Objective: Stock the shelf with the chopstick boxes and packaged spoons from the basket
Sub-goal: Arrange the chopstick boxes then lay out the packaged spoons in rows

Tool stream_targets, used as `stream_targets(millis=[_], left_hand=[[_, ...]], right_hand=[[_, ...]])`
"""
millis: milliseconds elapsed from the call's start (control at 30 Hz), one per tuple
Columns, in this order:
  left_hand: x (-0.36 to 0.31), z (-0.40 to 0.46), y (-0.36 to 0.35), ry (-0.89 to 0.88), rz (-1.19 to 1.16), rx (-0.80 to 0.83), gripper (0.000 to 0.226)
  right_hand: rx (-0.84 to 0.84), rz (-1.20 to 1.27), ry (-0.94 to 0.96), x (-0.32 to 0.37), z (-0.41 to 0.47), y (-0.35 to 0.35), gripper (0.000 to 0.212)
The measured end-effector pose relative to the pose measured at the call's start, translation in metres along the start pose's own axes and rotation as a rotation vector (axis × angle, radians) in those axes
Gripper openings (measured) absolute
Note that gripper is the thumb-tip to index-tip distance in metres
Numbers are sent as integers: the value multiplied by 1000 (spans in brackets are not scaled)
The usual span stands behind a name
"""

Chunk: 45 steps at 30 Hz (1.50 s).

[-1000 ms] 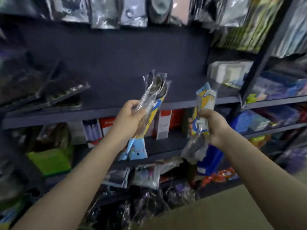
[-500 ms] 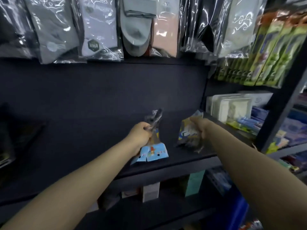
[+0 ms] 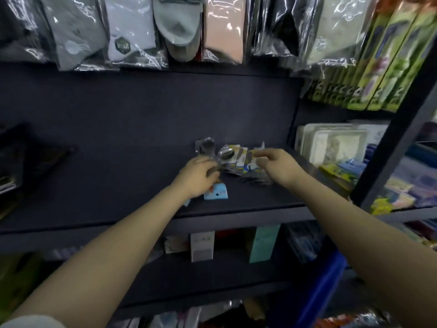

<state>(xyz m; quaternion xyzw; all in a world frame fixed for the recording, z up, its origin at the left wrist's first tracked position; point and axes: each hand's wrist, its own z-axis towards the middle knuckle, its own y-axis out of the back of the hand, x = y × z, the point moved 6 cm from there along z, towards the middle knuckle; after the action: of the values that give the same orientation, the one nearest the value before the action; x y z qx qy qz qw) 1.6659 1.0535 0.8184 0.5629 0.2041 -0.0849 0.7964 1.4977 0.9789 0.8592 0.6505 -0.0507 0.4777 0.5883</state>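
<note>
Both hands (image 3: pixel 236 166) now down on shelf (image 3: pixel 236 204) w/ spoon packs (image 3: pixel 233 157), left gripping, right pinching; best fan them flat, labels fwd.

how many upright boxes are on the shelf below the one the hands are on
3 visible: a blurry pale box at left, a white box in the middle, a teal box at right. The arms and dark corners may hide more.

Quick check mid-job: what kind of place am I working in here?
Most likely a small general-goods shop aisle. Bagged socks hang in a row above the dark shelf, boxed goods stand on the tier below, and both hands are setting down packaged spoons.
</note>
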Motion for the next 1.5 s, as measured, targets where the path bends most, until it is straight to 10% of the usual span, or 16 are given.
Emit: stream_targets(millis=[267, 567, 900, 1367, 1500], left_hand=[[-25, -184, 45, -77, 64, -256, 41], [123, -445, 50, 590, 82, -249, 27], [290, -716, 121, 1063, 57, -283, 25], [501, -827, 127, 828, 10, -49, 40], [545, -807, 113, 734, -57, -41, 38]], right_hand=[[86, 101, 570, 50, -118, -74, 22], [869, 28, 631, 120, -236, -292, 20], [1116, -209, 637, 254, -353, -527, 25], [1021, -325, 320, 292, -401, -894, 55], [1084, -587, 641, 279, -395, -958, 71]])
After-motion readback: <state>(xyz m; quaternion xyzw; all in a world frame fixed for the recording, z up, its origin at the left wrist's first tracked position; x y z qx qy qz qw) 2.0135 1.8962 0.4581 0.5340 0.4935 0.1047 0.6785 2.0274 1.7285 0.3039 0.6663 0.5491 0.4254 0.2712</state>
